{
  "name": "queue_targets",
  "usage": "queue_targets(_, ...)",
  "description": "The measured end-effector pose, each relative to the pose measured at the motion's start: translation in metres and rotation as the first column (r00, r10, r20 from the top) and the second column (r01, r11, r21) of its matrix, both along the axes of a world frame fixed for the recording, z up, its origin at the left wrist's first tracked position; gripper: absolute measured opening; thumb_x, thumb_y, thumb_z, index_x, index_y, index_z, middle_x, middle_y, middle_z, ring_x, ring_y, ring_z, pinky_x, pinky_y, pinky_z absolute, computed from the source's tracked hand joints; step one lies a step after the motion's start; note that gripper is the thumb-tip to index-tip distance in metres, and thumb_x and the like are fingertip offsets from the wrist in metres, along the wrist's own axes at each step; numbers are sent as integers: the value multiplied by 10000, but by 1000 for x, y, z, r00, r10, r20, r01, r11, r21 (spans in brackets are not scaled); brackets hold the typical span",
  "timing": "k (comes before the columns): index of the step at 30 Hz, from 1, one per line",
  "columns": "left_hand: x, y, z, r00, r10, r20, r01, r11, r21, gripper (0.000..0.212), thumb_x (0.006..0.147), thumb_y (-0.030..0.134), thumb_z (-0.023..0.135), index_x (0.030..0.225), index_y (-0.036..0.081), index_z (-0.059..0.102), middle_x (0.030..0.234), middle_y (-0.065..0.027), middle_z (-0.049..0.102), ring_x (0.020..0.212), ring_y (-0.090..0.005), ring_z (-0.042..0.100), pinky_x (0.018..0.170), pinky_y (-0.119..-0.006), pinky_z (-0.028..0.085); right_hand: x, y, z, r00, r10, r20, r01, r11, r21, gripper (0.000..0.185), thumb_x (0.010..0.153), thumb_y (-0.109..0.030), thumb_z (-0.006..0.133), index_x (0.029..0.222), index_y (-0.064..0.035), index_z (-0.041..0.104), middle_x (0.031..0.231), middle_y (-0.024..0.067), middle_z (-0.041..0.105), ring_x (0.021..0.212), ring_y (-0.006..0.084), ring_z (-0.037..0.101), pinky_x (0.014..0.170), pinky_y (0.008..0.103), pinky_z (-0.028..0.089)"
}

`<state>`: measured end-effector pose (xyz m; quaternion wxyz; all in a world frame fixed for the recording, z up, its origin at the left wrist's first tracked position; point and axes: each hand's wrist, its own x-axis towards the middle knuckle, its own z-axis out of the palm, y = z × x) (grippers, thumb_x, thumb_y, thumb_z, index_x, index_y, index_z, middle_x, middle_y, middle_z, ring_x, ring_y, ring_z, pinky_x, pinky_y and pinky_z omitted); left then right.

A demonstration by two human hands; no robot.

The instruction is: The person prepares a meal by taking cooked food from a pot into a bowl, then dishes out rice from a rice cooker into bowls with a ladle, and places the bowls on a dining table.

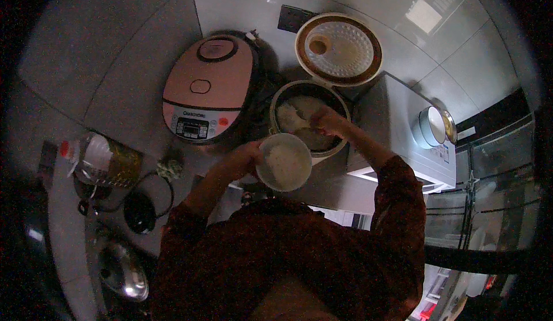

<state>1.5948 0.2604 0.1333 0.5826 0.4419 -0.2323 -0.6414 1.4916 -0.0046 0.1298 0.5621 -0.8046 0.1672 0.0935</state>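
Observation:
My left hand [252, 159] grips the rim of a round, pale bowl [303, 177] from its left side. White cooked rice [283, 163] lies in the bowl, which is held just in front of an open rice cooker [276, 98]. Reaching into the cooker from the right, my right hand [330, 122] has its fingers curled around what looks like a serving utensil [298, 120]; dim light and the fingers hide most of it. More rice [307, 104] shows inside the pot. The cooker's raised lid [339, 48] stands behind, its inner side facing me.
A closed pink Changhong rice cooker [207, 87] stands to the left. Further left are an oil bottle [110, 161], a dark round object [139, 212] and a metal lid [125, 273]. Stacked bowls [430, 126] sit on a white appliance [399, 118] at right. A wall socket [294, 18] is behind.

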Motion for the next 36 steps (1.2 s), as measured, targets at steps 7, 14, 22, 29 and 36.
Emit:
queue_targets(7, 6, 7, -3, 994, -3, -107, 6, 999, 32, 513, 587, 118, 461, 1074, -23, 385, 979, -133, 488, 801, -267, 533, 579, -418, 500, -28, 8, 44, 963, 71, 259, 14, 950, -313, 152, 704, -145, 534, 616, -22, 542, 450, 11, 424, 329, 60, 318, 298, 195, 207)
queue_targets(14, -17, 2, 45, 982, 148, -120, -155, 986, -57, 464, 660, 133, 439, 1101, 14, 355, 1024, -126, 452, 885, -277, 494, 630, -442, 484, -73, 9, 94, 960, -257, 112, 278, 918, -282, 138, 718, -176, 539, 731, -42, 569, 586, 49, 556, 505, 122, 506, 458, 255, 429)
queue_targets(22, -42, -52, 48, 919, 382, -101, -394, 903, -169, 567, 682, 25, 459, 1193, 99, 226, 1052, -125, 424, 844, -257, 508, 589, -377, 494, -88, 90, 99, 977, 210, 36, 17, 91, -996, 175, 649, -85, 515, 811, -19, 516, 663, 113, 522, 547, 184, 542, 403, 284, 417)
queue_targets(29, -60, -76, 40, 835, 548, 39, -533, 825, -190, 731, 668, 22, 479, 1252, 126, 52, 1043, -138, 411, 720, -246, 529, 531, -334, 483, -76, 127, 83, 918, 370, -144, -52, -248, -967, 70, 615, -72, 526, 626, -5, 540, 615, 124, 458, 539, 148, 503, 328, 287, 389)
queue_targets(36, -54, -69, 33, 832, 553, -48, -545, 797, -259, 683, 611, 12, 503, 1217, 100, 199, 1043, -114, 412, 805, -253, 510, 568, -355, 491, -74, 119, 82, 969, 233, -80, -89, 29, -996, 190, 624, -78, 521, 783, 26, 516, 644, 127, 489, 594, 210, 545, 381, 312, 426)
